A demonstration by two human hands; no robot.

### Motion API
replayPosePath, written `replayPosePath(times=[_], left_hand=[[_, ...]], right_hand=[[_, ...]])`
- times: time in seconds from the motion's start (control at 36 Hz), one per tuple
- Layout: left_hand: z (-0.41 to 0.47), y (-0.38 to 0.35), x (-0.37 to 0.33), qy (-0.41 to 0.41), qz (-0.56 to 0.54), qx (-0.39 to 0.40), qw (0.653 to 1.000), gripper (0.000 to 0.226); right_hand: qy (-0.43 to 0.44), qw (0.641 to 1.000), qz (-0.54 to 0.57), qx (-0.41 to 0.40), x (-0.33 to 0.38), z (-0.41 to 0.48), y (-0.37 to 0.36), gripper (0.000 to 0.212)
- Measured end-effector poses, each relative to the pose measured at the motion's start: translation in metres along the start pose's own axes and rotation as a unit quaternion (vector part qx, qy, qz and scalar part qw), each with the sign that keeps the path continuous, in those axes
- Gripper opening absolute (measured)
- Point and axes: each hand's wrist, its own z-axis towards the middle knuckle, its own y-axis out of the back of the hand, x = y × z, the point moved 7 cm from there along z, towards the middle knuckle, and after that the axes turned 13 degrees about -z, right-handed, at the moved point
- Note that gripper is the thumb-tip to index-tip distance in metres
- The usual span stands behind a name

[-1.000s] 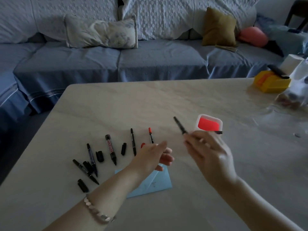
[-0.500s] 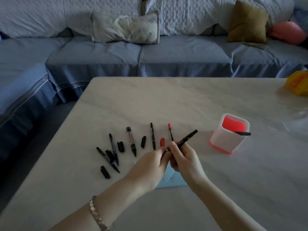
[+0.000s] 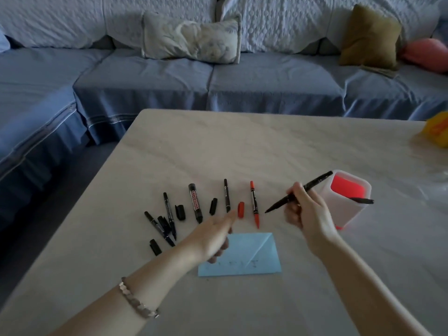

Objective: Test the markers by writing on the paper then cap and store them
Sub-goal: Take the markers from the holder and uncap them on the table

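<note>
Right hand (image 3: 305, 209), 1 marker (image 3: 312, 184), farther right; 5 markers (image 3: 195, 202) on table (image 3: 242, 146).

Left hand (image 3: 213, 235): smeared by motion blur; its lower fingers tuck under the palm, and I cannot tell whether they hold anything.
Blue paper (image 3: 252, 255): its left corner lies behind that hand; the marks written on it are too faint to read.
Black marker (image 3: 278, 203): the right hand (image 3: 306, 212) wraps its middle, hiding that stretch of barrel.
Holder (image 3: 356, 214): its lower left side sits behind the right hand.
Stored pen (image 3: 362, 200): only a dark end pokes over the holder's rim.
Red marker (image 3: 254, 204): barrel print too small to read.
Yellow object (image 3: 436, 132): cut by the right edge; unidentifiable.
Pink cushion (image 3: 429, 54): partly cut off at the right edge.
Forearms: both run out of the bottom edge.
</note>
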Motion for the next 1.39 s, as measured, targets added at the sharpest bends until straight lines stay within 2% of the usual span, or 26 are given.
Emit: replayPosePath(times=[0.06, 0.14, 0.22, 0.31, 0.39, 0.53, 0.61, 0.64, 0.72, 0.78, 0.86, 0.94, 1.03, 1.08, 1.14, 1.19, 1.31, 1.39], left_hand=[[0.005, 0.002, 0.006, 0.023, -0.027, 0.002, 0.999, 0.026], [0.013, 0.004, 0.006, 0.006, -0.032, -0.039, 0.999, 0.011], [0.027, -0.005, -0.003, -0.017, -0.061, -0.059, 0.996, 0.005], [0.047, -0.016, -0.013, -0.03, -0.065, -0.075, 0.995, 0.006], [0.066, -0.027, -0.029, -0.066, 0.042, -0.1, 0.992, 0.002], [0.095, -0.052, -0.052, -0.129, 0.154, -0.116, 0.973, 0.017], [0.115, -0.066, -0.054, -0.131, 0.236, -0.101, 0.958, 0.011], [0.12, -0.069, -0.053, -0.125, 0.259, -0.1, 0.952, 0.007], [0.134, -0.077, -0.043, -0.1, 0.304, -0.097, 0.942, 0.027], [0.133, -0.085, -0.041, -0.092, 0.335, -0.077, 0.934, 0.024], [0.132, -0.09, -0.037, -0.095, 0.356, -0.047, 0.928, 0.011], [0.133, -0.089, -0.036, -0.113, 0.381, -0.037, 0.917, 0.009], [0.128, -0.085, -0.039, -0.15, 0.393, -0.049, 0.906, 0.023], [0.122, -0.082, -0.044, -0.177, 0.385, -0.055, 0.904, 0.028], [0.114, -0.08, -0.049, -0.202, 0.38, -0.054, 0.901, 0.026], [0.103, -0.08, -0.053, -0.218, 0.374, -0.047, 0.9, 0.024], [0.081, -0.078, -0.06, -0.244, 0.326, -0.035, 0.913, 0.021], [0.069, -0.075, -0.064, -0.26, 0.291, -0.036, 0.92, 0.018]], right_hand=[[-0.072, 0.993, -0.094, 0.013, -0.01, 0.016, 0.014, 0.032], [-0.144, 0.966, -0.209, 0.052, -0.029, 0.037, 0.022, 0.033], [-0.129, 0.935, -0.315, 0.103, -0.034, 0.055, 0.024, 0.029], [-0.081, 0.872, -0.465, 0.127, -0.036, 0.071, 0.022, 0.033], [-0.051, 0.815, -0.57, 0.096, -0.044, 0.084, 0.021, 0.035], [-0.012, 0.788, -0.613, 0.056, -0.059, 0.09, 0.019, 0.026], [0.016, 0.764, -0.644, 0.04, -0.069, 0.09, 0.019, 0.018], [0.021, 0.776, -0.63, 0.031, -0.072, 0.089, 0.021, 0.021], [0.026, 0.843, -0.538, -0.001, -0.077, 0.087, 0.029, 0.022], [0.034, 0.858, -0.513, -0.012, -0.082, 0.087, 0.034, 0.018], [0.047, 0.854, -0.518, -0.009, -0.085, 0.084, 0.038, 0.011], [0.07, 0.835, -0.546, -0.001, -0.072, 0.072, 0.039, 0.018], [0.178, 0.819, -0.542, -0.055, -0.029, 0.048, 0.041, 0.024], [0.283, 0.786, -0.535, -0.122, 0.01, 0.026, 0.048, 0.021], [0.331, 0.736, -0.555, -0.199, 0.04, 0.01, 0.067, 0.018], [0.277, 0.709, -0.607, -0.229, 0.054, 0.011, 0.09, 0.028], [0.046, 0.713, -0.679, -0.167, 0.037, 0.026, 0.137, 0.04], [0.011, 0.728, -0.669, -0.146, 0.023, 0.027, 0.148, 0.029]])
